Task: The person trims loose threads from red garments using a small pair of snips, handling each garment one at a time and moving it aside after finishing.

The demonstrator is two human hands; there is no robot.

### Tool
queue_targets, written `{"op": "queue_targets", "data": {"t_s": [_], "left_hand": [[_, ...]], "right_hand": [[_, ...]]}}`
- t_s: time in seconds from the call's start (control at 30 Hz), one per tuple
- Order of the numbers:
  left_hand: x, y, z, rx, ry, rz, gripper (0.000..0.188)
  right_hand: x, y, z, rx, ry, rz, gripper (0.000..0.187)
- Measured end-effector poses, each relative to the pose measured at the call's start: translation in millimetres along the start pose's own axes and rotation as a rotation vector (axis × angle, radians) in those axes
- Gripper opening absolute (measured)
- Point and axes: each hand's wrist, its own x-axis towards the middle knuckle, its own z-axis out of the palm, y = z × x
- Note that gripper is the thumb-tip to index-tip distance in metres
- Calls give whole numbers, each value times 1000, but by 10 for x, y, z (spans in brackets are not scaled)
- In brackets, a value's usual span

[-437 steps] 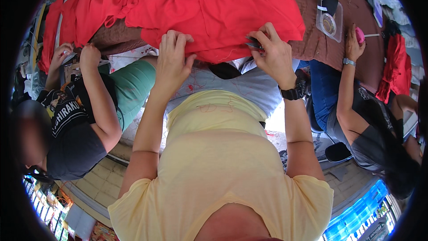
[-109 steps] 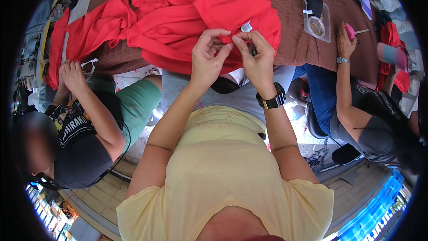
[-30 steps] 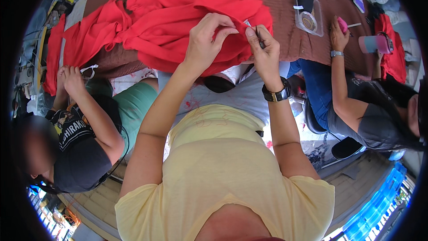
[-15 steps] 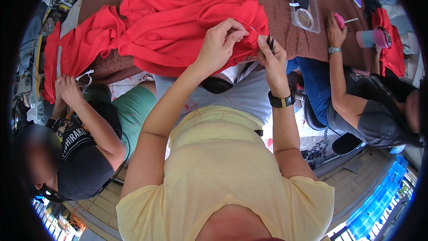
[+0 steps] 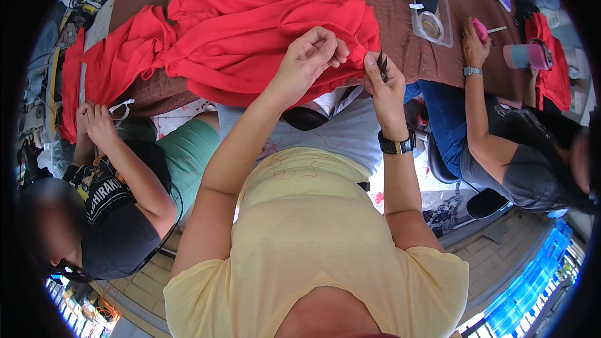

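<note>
Bright red fabric (image 5: 250,56) lies in loose folds over the brown-covered table and drops over its near edge. My left hand (image 5: 311,55) is held over the fabric with its fingers curled and fingertips together. What they pinch, if anything, is too small to make out. Close by on its right, my right hand (image 5: 385,84) is closed round small black thread snips (image 5: 382,66), whose dark blades point up. Its thumb and finger meet at the fabric's right edge, and they seem to pinch it there.
A clear plastic box (image 5: 446,34) with a roll of tape stands on the brown cloth (image 5: 400,31). A co-worker's hand (image 5: 477,47) at right holds something pink, near a pink-and-blue tumbler (image 5: 526,56). Another co-worker's hands (image 5: 97,122) work at left by red cloth.
My left fingers have opened slightly and shifted a little right, and a thin whitish bit beside them no longer shows. My right hand has moved slightly right and down, still with the snips.
</note>
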Motion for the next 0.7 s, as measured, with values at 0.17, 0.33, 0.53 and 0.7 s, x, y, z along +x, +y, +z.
{"op": "queue_targets", "data": {"t_s": [0.17,0.33,0.53,0.7], "left_hand": [[-76,-14,20,843,113,263,13],[-63,-86,-31,819,133,229,11],[-97,-111,17,576,133,111,14],[-106,-130,37,563,136,152,13]], "right_hand": [[-4,-24,-14,-110,1,-48,22],[18,37,-8,-392,38,-309,24],[-367,-501,288,-308,19,-130,35],[-395,-291,379,-38,-101,294,51]]}}
